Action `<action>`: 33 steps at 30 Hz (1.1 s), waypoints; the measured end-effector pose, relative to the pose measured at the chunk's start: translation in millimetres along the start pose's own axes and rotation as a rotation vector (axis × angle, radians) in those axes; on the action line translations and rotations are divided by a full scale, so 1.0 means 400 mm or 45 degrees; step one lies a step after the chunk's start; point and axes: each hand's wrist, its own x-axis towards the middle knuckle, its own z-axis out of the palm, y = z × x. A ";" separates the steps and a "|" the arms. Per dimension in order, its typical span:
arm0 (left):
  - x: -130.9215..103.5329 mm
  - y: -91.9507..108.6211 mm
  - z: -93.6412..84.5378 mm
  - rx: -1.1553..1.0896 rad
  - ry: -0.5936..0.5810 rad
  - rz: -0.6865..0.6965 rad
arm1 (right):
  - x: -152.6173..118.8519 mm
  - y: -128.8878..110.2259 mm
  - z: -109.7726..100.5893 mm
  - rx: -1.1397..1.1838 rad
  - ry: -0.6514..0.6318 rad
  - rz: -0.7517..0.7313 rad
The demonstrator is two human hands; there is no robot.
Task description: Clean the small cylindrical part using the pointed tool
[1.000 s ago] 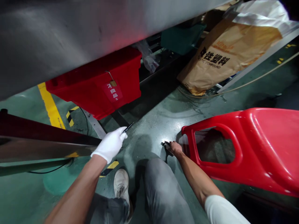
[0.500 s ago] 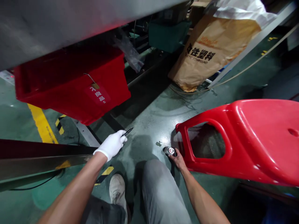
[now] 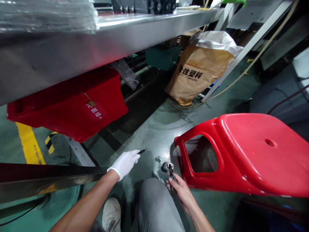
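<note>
My left hand (image 3: 126,162), in a white glove, is closed around a slim black pen (image 3: 142,151) whose tip points up and right. Beyond my knee, my bare right hand (image 3: 181,189) grips a thin dark handle (image 3: 172,174). The handle's far end meets the pale ring on top of a small dark round object (image 3: 166,166) on the floor; its exact kind is unclear. Close by on the floor is a small wet-looking spot (image 3: 157,159). Just right of that hand stands a red plastic stool (image 3: 251,145).
Above is a metal table edge (image 3: 135,37), with a red bin (image 3: 96,96) hanging low beneath it at left. A brown paper sack (image 3: 193,71) leans near a slanted white leg (image 3: 231,69). A hose (image 3: 241,75) runs down to the floor. A dark metal beam (image 3: 53,175) crosses at left.
The view has tilted up, showing more of the table. My right hand has gone from the side of the dark round object to holding the thin handle. My left hand still has the pen.
</note>
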 end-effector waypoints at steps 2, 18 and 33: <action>-0.004 0.015 -0.002 0.047 -0.013 0.022 | 0.019 -0.103 0.036 -0.255 -0.055 -0.133; -0.008 0.010 -0.018 0.229 0.013 0.070 | 0.096 -0.188 0.184 -0.478 -0.236 -0.560; -0.017 0.003 -0.017 0.358 -0.029 0.092 | 0.097 -0.189 0.191 -0.564 -0.206 -0.623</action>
